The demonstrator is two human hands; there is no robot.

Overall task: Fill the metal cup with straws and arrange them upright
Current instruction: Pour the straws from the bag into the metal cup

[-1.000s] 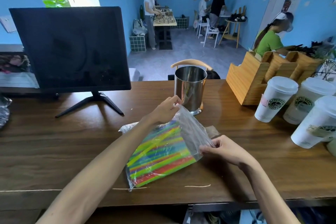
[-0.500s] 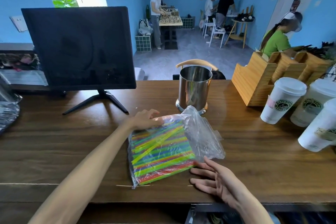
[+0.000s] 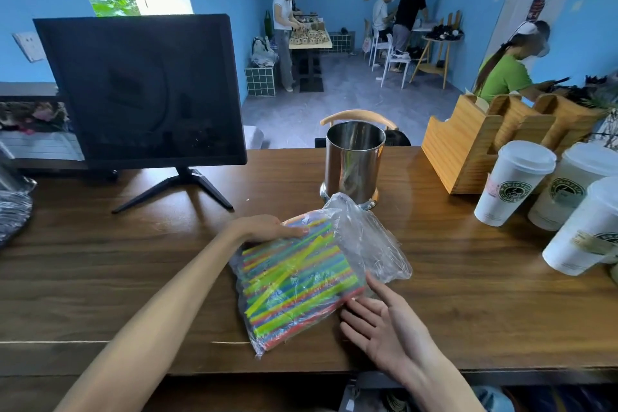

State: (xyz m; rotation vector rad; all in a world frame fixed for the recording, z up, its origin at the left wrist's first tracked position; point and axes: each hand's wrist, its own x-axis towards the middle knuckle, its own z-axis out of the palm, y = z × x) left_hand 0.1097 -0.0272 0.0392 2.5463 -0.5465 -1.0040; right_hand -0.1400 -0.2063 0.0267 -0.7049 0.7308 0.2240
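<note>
**Q:** so how far along is the straw thing? looks like barely started to me

**A:** yeah, pretty much zero progress. Biggest to smallest: the wooden counter (image 3: 100, 278) has the plastic bag (image 3: 364, 244) lying flat in the middle, stuffed with the coloured straws (image 3: 294, 278), all of them inside it as far as I can see. The metal cup (image 3: 354, 160) stands upright just beyond the bag's loose open end, and nothing pokes above its rim, so I'd call it empty. Everything's left: pull the straws out, drop them in, stand them up.

**Q:** what are the hands doing?

**A:** left hand (image 3: 264, 227) rests on the bag's far-left edge, fingers laid out along it, pressing more than grabbing. Right hand (image 3: 384, 324) is spread, palm up, fingertips touching the near-right edge of the bundle, gripping nothing.

**Q:** anything different from a moment ago?

**A:** A second ago both hands were pinching the bag's mouth, holding it up off the counter near the cup. Then it got set down, and half a second ago the right hand sat flat on the counter just short of it. Now that hand has slid in against the straw ends. Cup hasn't moved.
</note>
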